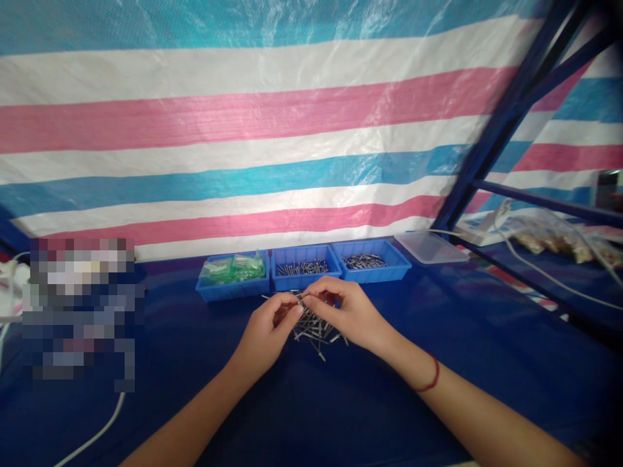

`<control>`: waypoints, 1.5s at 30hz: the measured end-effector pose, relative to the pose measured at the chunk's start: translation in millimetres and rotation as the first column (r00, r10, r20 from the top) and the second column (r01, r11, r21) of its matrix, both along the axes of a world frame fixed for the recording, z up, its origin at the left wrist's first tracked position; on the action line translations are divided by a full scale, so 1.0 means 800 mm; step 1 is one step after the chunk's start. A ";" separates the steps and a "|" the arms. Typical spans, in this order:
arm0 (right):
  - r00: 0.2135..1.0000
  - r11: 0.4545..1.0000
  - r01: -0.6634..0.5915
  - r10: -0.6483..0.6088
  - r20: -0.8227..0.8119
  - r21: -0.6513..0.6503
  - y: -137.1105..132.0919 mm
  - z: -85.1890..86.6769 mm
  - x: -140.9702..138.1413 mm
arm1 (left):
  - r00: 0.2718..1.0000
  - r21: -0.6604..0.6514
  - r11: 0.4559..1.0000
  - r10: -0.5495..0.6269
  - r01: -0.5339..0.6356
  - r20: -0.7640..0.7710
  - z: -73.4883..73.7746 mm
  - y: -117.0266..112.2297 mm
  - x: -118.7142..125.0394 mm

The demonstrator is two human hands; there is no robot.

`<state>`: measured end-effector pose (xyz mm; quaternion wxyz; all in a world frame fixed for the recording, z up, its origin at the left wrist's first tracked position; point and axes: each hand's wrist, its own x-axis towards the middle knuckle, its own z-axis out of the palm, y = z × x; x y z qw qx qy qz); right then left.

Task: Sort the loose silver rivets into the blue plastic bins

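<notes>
A loose pile of thin metal blind rivets lies on the dark blue table, partly hidden by my hands. My left hand is closed in a pinch at the pile's left side, just above it. From the right, my right hand pinches too, its fingertips meeting those of the left. Between them is a small thin metal piece that looks like a rivet, mostly covered by the fingers. Behind the hands, a blue bin and another blue bin hold more metal rivets.
A third blue bin on the left holds green-tinted plastic bags. A clear plastic lid lies right of the bins. A blurred-out patch covers the left side, with a white cable below. Blue frame bars stand at right, before striped sheeting.
</notes>
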<state>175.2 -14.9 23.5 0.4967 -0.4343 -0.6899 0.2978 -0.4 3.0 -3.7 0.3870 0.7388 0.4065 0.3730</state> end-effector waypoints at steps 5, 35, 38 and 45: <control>0.999 1.000 0.005 -0.006 0.031 0.006 0.003 -0.003 0.002 | 0.998 0.031 0.997 0.063 -0.064 0.024 0.001 0.000 -0.001; 0.611 0.740 0.636 -0.656 0.443 0.217 0.052 -0.003 0.114 | 0.782 0.261 0.917 -0.083 0.303 -0.617 0.009 -0.005 -0.012; 0.714 0.837 0.498 -0.543 0.442 0.225 0.044 -0.002 0.088 | 0.803 0.298 0.909 -0.063 0.291 -0.593 0.005 -0.001 -0.011; 0.830 0.959 0.182 -0.268 0.488 0.217 0.028 -0.011 0.039 | 0.842 0.327 0.906 -0.055 0.268 -0.537 0.003 0.008 -0.011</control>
